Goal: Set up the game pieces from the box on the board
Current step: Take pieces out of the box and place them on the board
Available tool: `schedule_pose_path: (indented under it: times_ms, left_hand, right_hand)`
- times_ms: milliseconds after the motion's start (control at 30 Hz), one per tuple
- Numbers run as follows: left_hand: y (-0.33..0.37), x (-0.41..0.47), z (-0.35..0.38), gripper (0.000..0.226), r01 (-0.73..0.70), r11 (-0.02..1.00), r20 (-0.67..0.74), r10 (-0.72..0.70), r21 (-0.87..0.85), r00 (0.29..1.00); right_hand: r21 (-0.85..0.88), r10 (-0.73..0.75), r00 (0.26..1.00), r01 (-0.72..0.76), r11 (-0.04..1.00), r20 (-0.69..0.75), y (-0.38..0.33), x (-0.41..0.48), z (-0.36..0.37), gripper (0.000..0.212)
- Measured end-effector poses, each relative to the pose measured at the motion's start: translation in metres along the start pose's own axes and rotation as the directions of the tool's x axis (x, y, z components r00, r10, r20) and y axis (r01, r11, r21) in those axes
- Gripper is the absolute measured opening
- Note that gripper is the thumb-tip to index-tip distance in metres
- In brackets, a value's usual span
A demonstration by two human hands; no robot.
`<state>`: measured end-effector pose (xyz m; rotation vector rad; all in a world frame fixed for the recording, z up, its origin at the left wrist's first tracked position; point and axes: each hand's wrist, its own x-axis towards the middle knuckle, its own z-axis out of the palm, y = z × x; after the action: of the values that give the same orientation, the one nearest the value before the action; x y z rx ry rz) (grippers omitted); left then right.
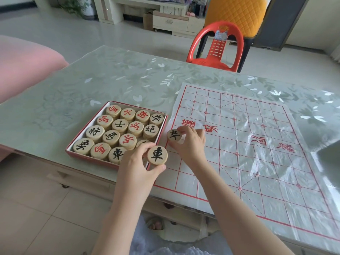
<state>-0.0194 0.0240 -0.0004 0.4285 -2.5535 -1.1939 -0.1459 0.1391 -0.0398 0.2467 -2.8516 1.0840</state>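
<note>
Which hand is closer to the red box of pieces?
Left. The left hand holds a piece over the near right corner of the box; the right hand holds another piece just past its right side, over the board.

The round pale wooden game pieces (120, 125) carry characters painted in red or in black. The shallow cardboard box (92, 161) is red on the outside and white on the inside. The thin translucent plastic board (257, 162) has a red grid and red characters. The pale green table cover (110, 76) shows white leaves and flowers. The plastic chair (215, 46) is red.
</note>
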Motion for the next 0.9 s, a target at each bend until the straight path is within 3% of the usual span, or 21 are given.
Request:
schedule_pose_path:
  times_ms: [267, 400, 533, 733, 900]
  left_hand:
    - [-0.003, 0.002, -0.004, 0.052, 0.031, 0.999, 0.029, -0.03, -0.021, 0.999]
    - [-0.013, 0.004, -0.014, 0.054, 0.062, 0.998, -0.002, -0.062, -0.016, 0.998]
    - [-0.024, -0.001, -0.035, 0.05, 0.11, 0.994, 0.022, -0.11, 0.015, 0.994]
    - [-0.011, -0.037, -0.027, 0.053, 0.068, 0.994, 0.229, -0.087, 0.091, 0.97]
    - [-0.005, -0.035, -0.013, 0.058, 0.057, 0.975, 0.189, -0.099, 0.214, 0.977]
  right_hand:
    - [-0.102, 0.003, 1.0, -0.001, 0.995, 0.021, -0.006, 0.001, 0.003, 0.061]
    - [0.117, 0.033, 0.998, -0.027, 0.993, -0.054, -0.006, -0.022, -0.013, 0.04]
    - [0.242, 0.027, 0.999, -0.031, 0.97, 0.022, -0.003, -0.055, -0.027, 0.024]
    - [0.259, 0.072, 0.996, -0.082, 0.963, 0.045, 0.001, -0.064, -0.039, 0.021]
    - [0.267, 0.074, 0.996, -0.084, 0.96, 0.047, 0.003, -0.067, -0.041, 0.021]
